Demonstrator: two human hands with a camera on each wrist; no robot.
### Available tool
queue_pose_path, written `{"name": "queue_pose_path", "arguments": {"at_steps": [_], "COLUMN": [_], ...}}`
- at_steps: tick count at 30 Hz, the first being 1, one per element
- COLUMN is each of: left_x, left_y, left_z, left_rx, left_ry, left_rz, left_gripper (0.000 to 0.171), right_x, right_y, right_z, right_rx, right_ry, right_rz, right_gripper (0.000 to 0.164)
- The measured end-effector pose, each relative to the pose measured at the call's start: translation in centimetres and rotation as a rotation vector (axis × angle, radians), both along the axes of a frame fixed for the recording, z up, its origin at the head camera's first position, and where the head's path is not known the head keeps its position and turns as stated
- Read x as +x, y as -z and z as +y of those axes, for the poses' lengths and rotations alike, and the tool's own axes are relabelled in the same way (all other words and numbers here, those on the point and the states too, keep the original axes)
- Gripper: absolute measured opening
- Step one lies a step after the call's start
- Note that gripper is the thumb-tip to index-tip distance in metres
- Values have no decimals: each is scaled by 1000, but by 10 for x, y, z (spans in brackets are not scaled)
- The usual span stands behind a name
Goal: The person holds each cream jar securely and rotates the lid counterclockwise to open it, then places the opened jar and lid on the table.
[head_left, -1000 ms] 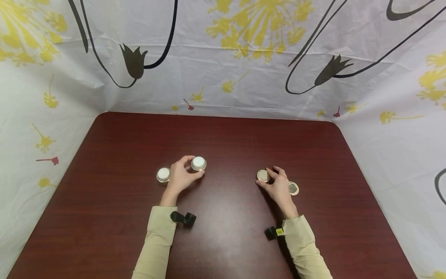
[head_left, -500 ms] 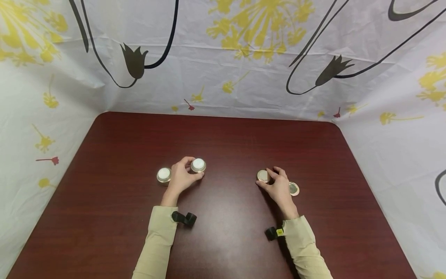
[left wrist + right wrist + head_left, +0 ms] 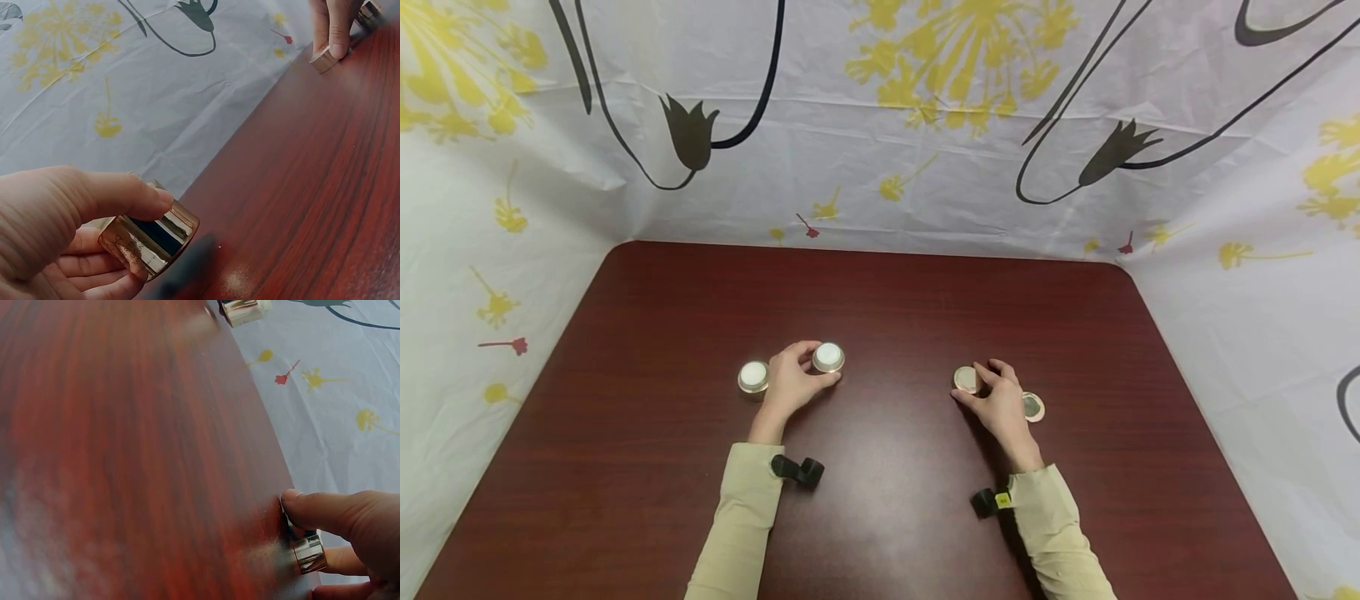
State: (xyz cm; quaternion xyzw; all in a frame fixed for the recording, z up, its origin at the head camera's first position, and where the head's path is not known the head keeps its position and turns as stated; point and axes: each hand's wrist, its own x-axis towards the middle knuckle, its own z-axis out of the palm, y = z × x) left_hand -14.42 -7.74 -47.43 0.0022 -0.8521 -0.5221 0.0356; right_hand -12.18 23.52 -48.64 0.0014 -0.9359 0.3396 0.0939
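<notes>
My left hand [image 3: 788, 385] holds a small gold cosmetic jar [image 3: 828, 357] with a white top, thumb on one side and fingers on the other. In the left wrist view the jar's shiny gold wall [image 3: 178, 224] shows under the thumb. A matching jar [image 3: 752, 377] stands just left of that hand, partly covered by it. Farther right, my right hand [image 3: 1002, 408] pinches a round gold lid [image 3: 964, 380] low at the table; the right wrist view shows the lid's side [image 3: 310, 555] between thumb and fingers. Beside this hand lies a second lid [image 3: 1033, 407], its darker centre showing.
The dark red wooden table [image 3: 880, 308] has rounded far corners. A white curtain [image 3: 940, 200] with yellow and dark flower prints rises behind it and along both sides. Black wrist cameras [image 3: 800, 472] sit at both beige sleeves [image 3: 733, 517].
The jar in my left hand has dipped very slightly toward me. My right hand, the lids and the other jar look the same.
</notes>
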Motion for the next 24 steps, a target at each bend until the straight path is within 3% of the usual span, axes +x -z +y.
{"name": "queue_pose_path", "arguments": {"at_steps": [24], "left_x": [-1], "left_y": [6], "left_z": [-1], "left_rx": [8], "left_ry": [-3], "left_rz": [8], "left_gripper": [51], "right_x": [0], "right_y": [-1], "right_z": [-1], "right_rx": [4], "right_ry": [0], "right_rz": [-23], "right_gripper": [61]}}
